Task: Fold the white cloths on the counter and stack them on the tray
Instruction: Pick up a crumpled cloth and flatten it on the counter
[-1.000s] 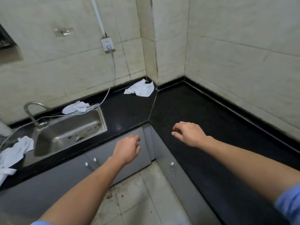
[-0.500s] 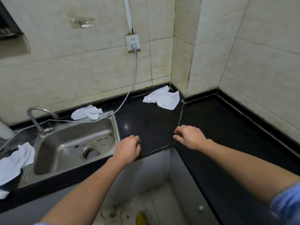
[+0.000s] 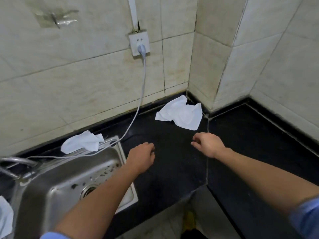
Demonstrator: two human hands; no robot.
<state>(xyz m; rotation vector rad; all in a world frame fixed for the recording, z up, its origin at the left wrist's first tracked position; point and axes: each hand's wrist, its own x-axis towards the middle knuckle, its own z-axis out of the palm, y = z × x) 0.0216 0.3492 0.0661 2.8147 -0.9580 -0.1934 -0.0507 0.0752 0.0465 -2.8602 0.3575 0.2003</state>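
Two crumpled white cloths lie on glossy black counter.

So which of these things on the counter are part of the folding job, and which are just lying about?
Part of the job:
- crumpled white cloth in the corner
- white cloth behind the sink
- white cloth at the left edge
- both hands, empty: left hand, right hand

Just lying about:
- sink
- tap
- wall socket with plugged-in cable

No tray is in view.
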